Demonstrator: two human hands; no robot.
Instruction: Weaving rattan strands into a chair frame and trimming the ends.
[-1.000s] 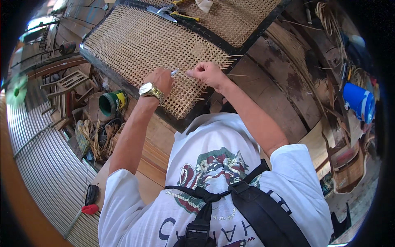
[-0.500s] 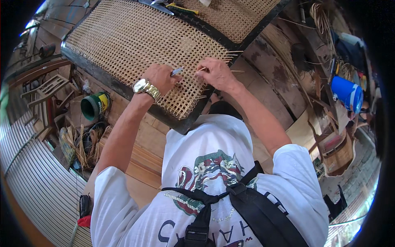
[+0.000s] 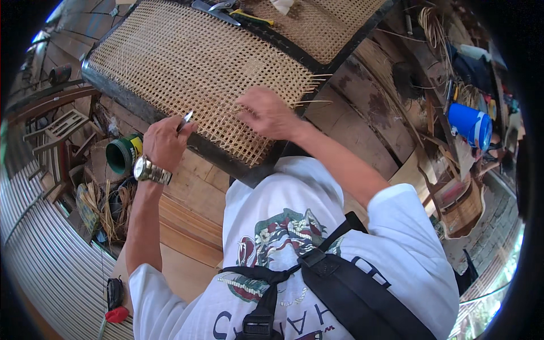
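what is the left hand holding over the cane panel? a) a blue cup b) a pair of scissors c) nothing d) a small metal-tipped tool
d: the left hand is closed around a small tool whose shiny tip pokes out at the dark frame edge of the woven cane panel.

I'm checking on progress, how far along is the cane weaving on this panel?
Most of the dark-framed woven cane panel looks filled. The right hand works the near corner, where loose strand ends stick out unfinished; the left hand grips a small metal tool.
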